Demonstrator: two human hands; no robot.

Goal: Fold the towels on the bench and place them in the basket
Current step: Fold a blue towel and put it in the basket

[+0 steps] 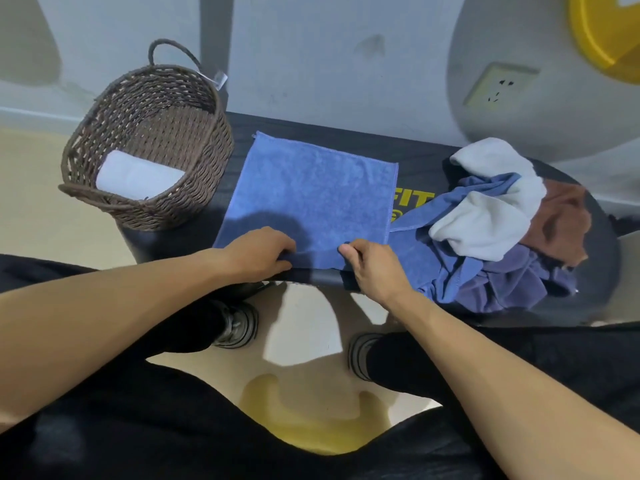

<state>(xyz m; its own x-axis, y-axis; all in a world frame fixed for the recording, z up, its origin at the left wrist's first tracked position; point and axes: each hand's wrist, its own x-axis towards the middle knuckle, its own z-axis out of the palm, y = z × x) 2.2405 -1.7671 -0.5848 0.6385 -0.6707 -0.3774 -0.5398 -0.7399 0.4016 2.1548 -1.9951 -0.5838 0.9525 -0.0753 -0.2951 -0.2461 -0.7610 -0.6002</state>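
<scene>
A blue towel (pixel 308 188) is lying flat on the black bench (pixel 415 157); the left hand (pixel 259 252) and right hand (pixel 372 263) are each pinching its near edge; at nine o'clock one brown wicker basket (pixel 145 140) is holding one folded white towel (pixel 136 178); at three o'clock a heap of unfolded towels (pixel 498 223) is crowding the bench, touching the blue towel's right corner; two shoes (pixel 239 323) are showing below.

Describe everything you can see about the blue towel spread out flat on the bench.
The blue towel is a roughly square, fuzzy cloth with a stitched hem. It lies spread flat on the black bench, between the wicker basket and the pile of unfolded towels. The left hand and right hand each pinch its near edge.
</scene>
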